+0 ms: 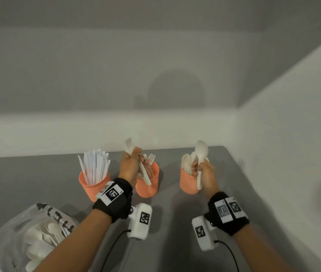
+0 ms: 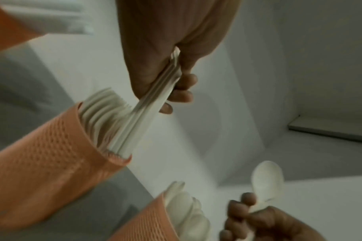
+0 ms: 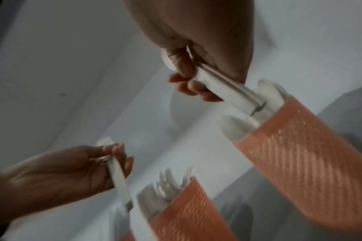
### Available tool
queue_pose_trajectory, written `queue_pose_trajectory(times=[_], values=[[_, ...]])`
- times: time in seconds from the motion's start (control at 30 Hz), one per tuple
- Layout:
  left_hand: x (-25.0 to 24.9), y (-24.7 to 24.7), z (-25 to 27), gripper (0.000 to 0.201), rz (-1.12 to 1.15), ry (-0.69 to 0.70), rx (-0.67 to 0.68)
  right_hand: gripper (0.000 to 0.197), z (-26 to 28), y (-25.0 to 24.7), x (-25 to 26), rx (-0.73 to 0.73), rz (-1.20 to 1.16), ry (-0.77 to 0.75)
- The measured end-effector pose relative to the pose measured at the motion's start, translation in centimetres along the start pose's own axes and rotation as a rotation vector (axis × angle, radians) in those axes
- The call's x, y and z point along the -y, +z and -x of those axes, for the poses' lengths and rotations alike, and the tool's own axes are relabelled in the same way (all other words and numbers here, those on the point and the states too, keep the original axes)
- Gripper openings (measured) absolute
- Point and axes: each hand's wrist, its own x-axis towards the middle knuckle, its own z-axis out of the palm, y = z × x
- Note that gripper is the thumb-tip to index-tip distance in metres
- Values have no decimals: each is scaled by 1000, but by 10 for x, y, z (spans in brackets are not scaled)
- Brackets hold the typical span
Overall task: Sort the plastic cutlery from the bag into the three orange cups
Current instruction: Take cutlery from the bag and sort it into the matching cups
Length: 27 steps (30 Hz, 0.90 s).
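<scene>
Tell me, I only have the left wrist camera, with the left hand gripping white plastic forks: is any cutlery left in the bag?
Observer: Yes. The clear plastic bag at the near left of the grey table holds white plastic spoons.
Operator: And the leftmost orange mesh cup?
Observer: It holds white plastic knives, standing upright.
Operator: Is the right hand over its cup?
Observer: Its white plastic spoon is bowl up; the right wrist view puts the handle end near the rim of the right orange mesh cup, not inside.
</scene>
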Motion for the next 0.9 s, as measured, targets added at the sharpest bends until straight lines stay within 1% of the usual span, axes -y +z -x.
queue_pose_trajectory(times=[0.1, 0.17, 0.27, 0.37, 0.43, 0.47, 0.5, 0.53, 0.6, 0.7, 0.77, 0.8, 0.83, 0.9], values=[[-13, 1, -13, 16, -57, 151, -7, 19, -13, -3, 23, -26, -28, -80], [-15, 6, -21, 12, -125, 221, 0, 20, -22, -2, 30, -49, -48, -125], [-7, 15, -26, 12, -203, 266, 11, 18, -34, 1, 25, -51, -57, -133], [10, 22, -30, 13, -264, 281, 19, 35, -47, 3, 10, -56, -5, -105], [25, 24, -32, 14, -342, 301, 27, 32, -51, 4, 0, -56, 43, -99], [34, 23, -34, 18, -391, 306, 36, 29, -54, 4, -6, -59, 91, -101], [43, 22, -35, 23, -470, 319, 45, 30, -54, 5, -11, -67, 158, -112], [52, 19, -37, 27, -581, 355, 51, 35, -54, 4, -16, -76, 228, -148], [68, 14, -41, 33, -816, 433, 82, 42, -53, 3, -26, -89, 346, -258], [75, 14, -40, 45, -1065, 447, 226, 35, -53, 1, -33, -65, 472, -406], [73, 13, -39, 55, -1246, 473, 312, 40, -53, -2, -33, -15, 597, -500], [72, 13, -40, 57, -1306, 506, 336, 45, -52, -4, -32, 18, 668, -544], [69, 14, -41, 56, -1378, 569, 338, 53, -50, -5, -31, 54, 729, -568], [70, 16, -47, 47, -1591, 716, 290, 63, -51, -7, -34, 100, 874, -608]])
